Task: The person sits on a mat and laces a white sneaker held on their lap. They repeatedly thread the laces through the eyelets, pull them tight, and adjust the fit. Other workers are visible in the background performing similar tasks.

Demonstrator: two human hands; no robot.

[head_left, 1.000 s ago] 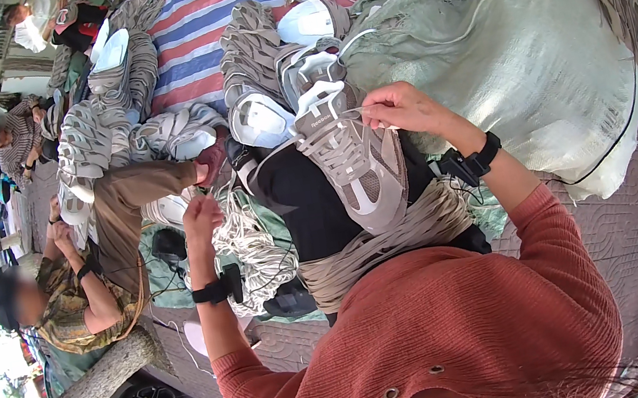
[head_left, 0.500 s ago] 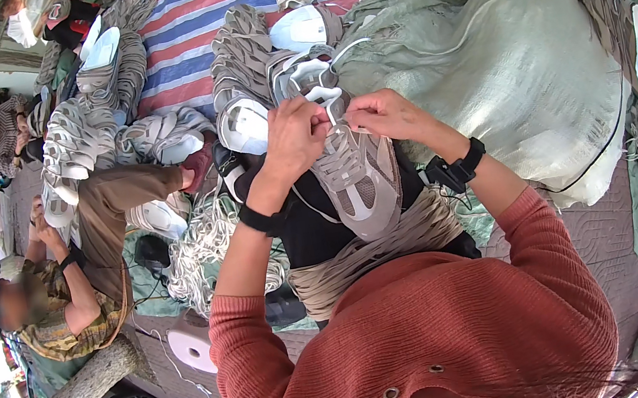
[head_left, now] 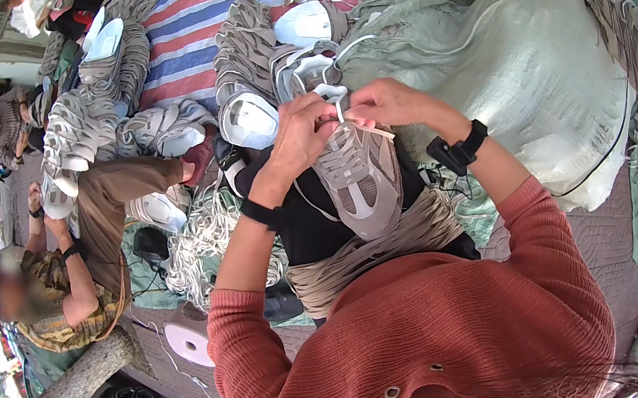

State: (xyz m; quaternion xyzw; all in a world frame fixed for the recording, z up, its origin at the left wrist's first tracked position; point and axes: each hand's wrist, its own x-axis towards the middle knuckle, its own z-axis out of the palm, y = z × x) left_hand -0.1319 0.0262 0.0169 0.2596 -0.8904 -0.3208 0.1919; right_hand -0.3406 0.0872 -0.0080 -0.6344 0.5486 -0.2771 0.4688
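Observation:
A grey-beige shoe upper (head_left: 367,182) lies across my lap, toe toward me, with pale laces crossing its front. My left hand (head_left: 304,134) is closed at the left side of its lacing, fingertips pinched by the top eyelets. Just opposite, my right hand (head_left: 388,106) pinches a shoelace (head_left: 377,132), whose pale end sticks out below the fingers. The fingertips of both hands nearly meet over the shoe's throat. What exactly the left fingers grip is partly hidden. A thick bundle of taupe laces (head_left: 383,251) lies over my thighs below the toe.
Stacked shoe uppers (head_left: 244,51) line a striped sheet (head_left: 177,54) ahead. A large pale-green sack (head_left: 498,59) bulges at right. White laces (head_left: 205,247) lie heaped at left, near a seated person (head_left: 56,293) handling uppers. A pink-white roll (head_left: 190,345) sits on the paving.
My right hand has turned, and a lace end now shows below its fingers. The left hand has shifted slightly inward over the lacing. The shoe upper stays on my lap.

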